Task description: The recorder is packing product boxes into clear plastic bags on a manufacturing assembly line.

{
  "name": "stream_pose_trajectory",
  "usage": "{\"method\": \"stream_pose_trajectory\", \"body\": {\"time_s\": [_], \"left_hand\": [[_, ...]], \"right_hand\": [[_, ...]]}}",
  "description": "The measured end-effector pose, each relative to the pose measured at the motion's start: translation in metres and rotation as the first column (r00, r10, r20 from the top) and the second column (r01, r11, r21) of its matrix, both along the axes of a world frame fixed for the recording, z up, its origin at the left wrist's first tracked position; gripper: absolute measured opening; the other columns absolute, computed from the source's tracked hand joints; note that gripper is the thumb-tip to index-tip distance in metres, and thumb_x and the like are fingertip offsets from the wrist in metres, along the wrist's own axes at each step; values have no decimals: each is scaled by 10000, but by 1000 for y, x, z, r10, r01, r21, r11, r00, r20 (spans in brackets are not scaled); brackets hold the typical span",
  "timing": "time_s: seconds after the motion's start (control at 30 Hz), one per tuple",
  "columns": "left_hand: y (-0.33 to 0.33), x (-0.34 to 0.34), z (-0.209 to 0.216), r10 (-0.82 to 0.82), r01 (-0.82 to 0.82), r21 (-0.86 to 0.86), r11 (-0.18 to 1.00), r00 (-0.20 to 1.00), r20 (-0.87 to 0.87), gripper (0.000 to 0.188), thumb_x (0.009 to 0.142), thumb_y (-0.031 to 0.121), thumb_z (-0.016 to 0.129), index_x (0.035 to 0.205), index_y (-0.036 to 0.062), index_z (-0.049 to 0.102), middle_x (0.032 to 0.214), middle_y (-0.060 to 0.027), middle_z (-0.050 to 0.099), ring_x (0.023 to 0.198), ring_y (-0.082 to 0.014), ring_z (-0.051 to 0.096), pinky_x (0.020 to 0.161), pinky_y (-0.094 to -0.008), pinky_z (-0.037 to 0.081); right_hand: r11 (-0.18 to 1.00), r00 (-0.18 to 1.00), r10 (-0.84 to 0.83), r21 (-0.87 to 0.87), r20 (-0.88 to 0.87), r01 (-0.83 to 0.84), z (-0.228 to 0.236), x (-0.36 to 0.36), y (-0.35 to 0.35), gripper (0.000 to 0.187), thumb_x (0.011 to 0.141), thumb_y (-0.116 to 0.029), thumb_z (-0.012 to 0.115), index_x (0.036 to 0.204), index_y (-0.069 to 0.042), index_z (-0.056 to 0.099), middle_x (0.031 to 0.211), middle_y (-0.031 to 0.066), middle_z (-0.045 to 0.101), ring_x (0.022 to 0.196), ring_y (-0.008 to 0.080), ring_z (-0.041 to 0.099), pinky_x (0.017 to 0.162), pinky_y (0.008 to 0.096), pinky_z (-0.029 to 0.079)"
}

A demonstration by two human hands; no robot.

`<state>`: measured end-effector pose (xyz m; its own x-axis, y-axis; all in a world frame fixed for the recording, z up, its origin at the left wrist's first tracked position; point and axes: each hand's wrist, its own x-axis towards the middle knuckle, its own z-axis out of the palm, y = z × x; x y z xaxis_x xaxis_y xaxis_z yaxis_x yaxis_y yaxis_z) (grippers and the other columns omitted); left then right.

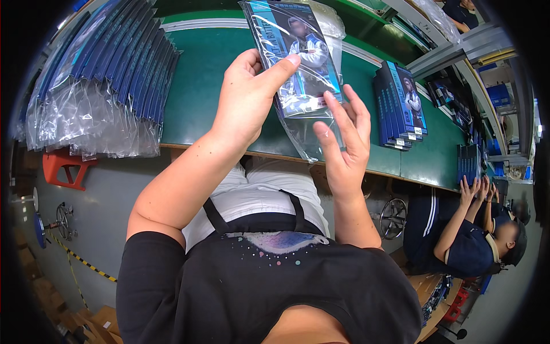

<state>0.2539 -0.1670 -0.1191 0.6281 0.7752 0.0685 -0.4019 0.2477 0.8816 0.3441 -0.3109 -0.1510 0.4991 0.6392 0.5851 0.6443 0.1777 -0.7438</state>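
A flat dark-blue printed box sits inside a clear plastic bag, raised above the green table. My left hand grips its left side, the thumb lying across the front and the other fingers mostly hidden behind. The loose bag end hangs below the box's lower edge. My right hand is open with fingers apart, beside the lower right corner; its fingertips overlap the box in view, and I cannot tell whether they press on it.
Many bagged boxes stand in a leaning row on the left of the green table. Several similar boxes stand at the right. Beyond them a co-worker handles boxes at the table. A red stool stands below left.
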Motion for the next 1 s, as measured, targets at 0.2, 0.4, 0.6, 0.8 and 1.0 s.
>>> {"method": "stream_pose_trajectory", "body": {"time_s": [0.2,0.4,0.6,0.8,1.0], "left_hand": [[-1,-1,2,5,-5,7,1000,1000,-20,263,864,119,678,1026,-53,563,976,-102,656,845,-104,624,757,-245,505],[0,-2,0,-1,1,5,1000,1000,-25,261,862,120,681,1023,-51,567,969,-102,656,842,-104,622,754,-248,506],[0,-1,-4,4,-2,47,999,1000,-31,277,865,197,685,1032,5,575,908,-38,663,736,-53,620,597,-190,472],[1,0,-7,-6,7,42,999,1000,-19,265,872,175,674,1042,0,573,926,-47,660,766,-64,619,653,-207,485],[-2,-6,-11,-76,129,243,961,973,-217,293,872,137,669,1090,-33,571,971,-56,645,871,-77,587,805,-240,481]], "right_hand": [[998,953,-2,-60,302,21,7,2,-4,345,820,-188,691,1150,-86,679,1388,194,418,1262,295,420,1021,414,330],[1000,982,9,-8,191,-8,1,1,-2,255,853,-240,650,1073,-136,725,1372,200,444,1227,303,426,1039,404,304],[1000,991,28,9,127,-29,-1,0,-1,250,843,-240,664,1074,-172,730,1361,185,468,1221,310,428,1046,405,301],[998,912,-37,-26,409,52,12,-5,-1,207,838,-150,665,1033,-116,726,1268,179,549,1178,324,477,1029,414,334],[978,936,-35,183,-349,105,8,7,2,219,947,-126,556,867,53,655,801,117,651,729,178,637,650,279,516]]}}
